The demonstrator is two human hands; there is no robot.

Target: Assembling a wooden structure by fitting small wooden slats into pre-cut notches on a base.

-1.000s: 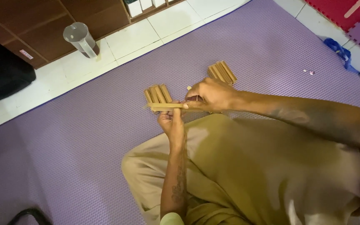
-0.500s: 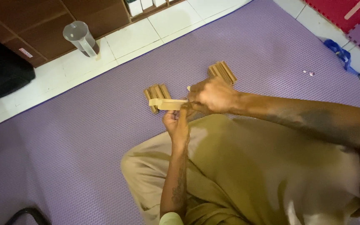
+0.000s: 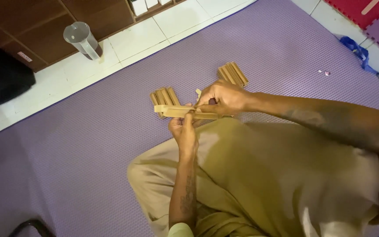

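A long, flat wooden stick [image 3: 178,112] lies level above my knee, held at both ends of its middle by my hands. My left hand [image 3: 183,130] grips it from below, fingers curled up around it. From above, my right hand [image 3: 223,98] closes on its right part, and a small pale piece pokes out past the knuckles. On the purple foam mat behind my hands lie two bundles of short wooden sticks: one [image 3: 164,97] just beyond the held stick, the other [image 3: 232,73] farther right.
My bent leg in khaki trousers [image 3: 259,175] fills the lower frame. A clear plastic cup [image 3: 82,40] stands on the white tiles by dark wooden cabinets [image 3: 44,30]. A black appliance [image 3: 1,77] sits at left. Blue fabric [image 3: 354,47] and red mats [image 3: 356,8] lie at far right.
Both hands and the stick have stayed almost in place; the stick has shifted slightly within my grip.
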